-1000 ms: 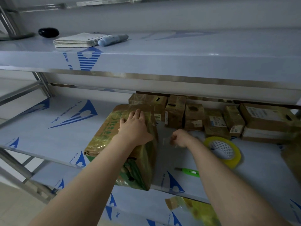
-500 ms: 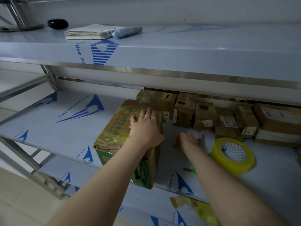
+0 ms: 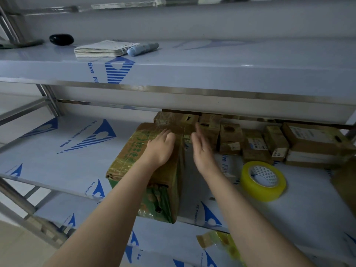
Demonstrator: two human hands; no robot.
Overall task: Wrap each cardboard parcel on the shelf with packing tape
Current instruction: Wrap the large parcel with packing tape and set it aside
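A large green-printed cardboard parcel, covered in shiny tape, lies on the middle shelf and juts over its front edge. My left hand rests flat on the parcel's top, near its right edge. My right hand hovers beside the parcel's right side with straight fingers and holds nothing. A yellowish roll of packing tape lies on the shelf to the right of my right arm. Several small brown parcels stand in a row at the back of the shelf.
The top shelf overhangs closely and carries a notepad, a blue marker and a black oval object. Crumpled yellow tape scraps lie on the lower shelf. Another brown box sits at the far right edge.
My right hand has lifted off the shelf beside the parcel and opened, its fingers straight now. My left hand stays on the parcel's top. The green tool below my arm is hidden.
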